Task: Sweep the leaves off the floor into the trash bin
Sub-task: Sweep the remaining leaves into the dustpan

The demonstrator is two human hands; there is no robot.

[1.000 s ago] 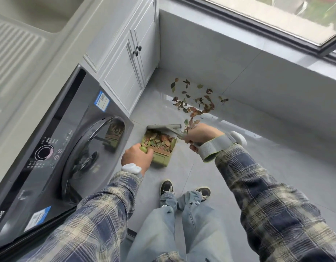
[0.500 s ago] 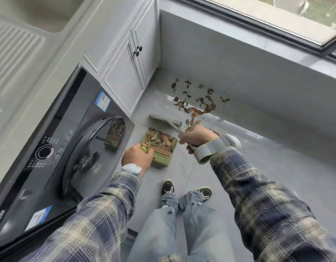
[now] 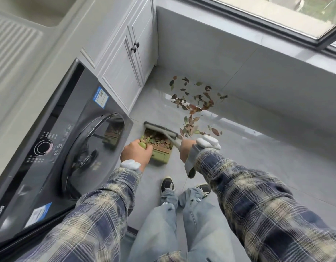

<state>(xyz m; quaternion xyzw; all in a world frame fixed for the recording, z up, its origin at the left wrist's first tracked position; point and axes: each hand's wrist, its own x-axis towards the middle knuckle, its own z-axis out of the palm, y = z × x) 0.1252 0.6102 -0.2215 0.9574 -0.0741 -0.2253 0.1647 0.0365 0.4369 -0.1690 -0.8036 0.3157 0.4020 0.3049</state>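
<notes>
Leaves (image 3: 193, 104): dry, curled, brown and rust-red with a few green, strewn loosely over the grey floor (image 3: 258, 167) near the foot of the low wall (image 3: 239, 59), a denser trail running down towards the dustpan (image 3: 160, 156); a good heap already inside the pan. Probably feather-light and brittle, apt to crumble under pressure and to skitter or lift at a fast stroke. Best not picked up by hand at all but herded with the bristles, low and slow, onto the pan's lip. Smooth, glossy tile underneath, so likely little to snag them.

Dustpan green, boxy, hard plastic by the look, with a comb-like ridge along the back; lip down on the floor beside the dark washing machine (image 3: 49, 148). Left hand (image 3: 136, 153) clenched round its green handle. Brush (image 3: 159, 129) with a long grey head laid across the pan's mouth, thin grey handle slanting back into the right hand (image 3: 186, 150), wrapped round it, fingers mostly hidden behind the wrist. White panelled cupboard (image 3: 125, 72) beyond the machine. No trash bin in view; emptying not yet done.
</notes>
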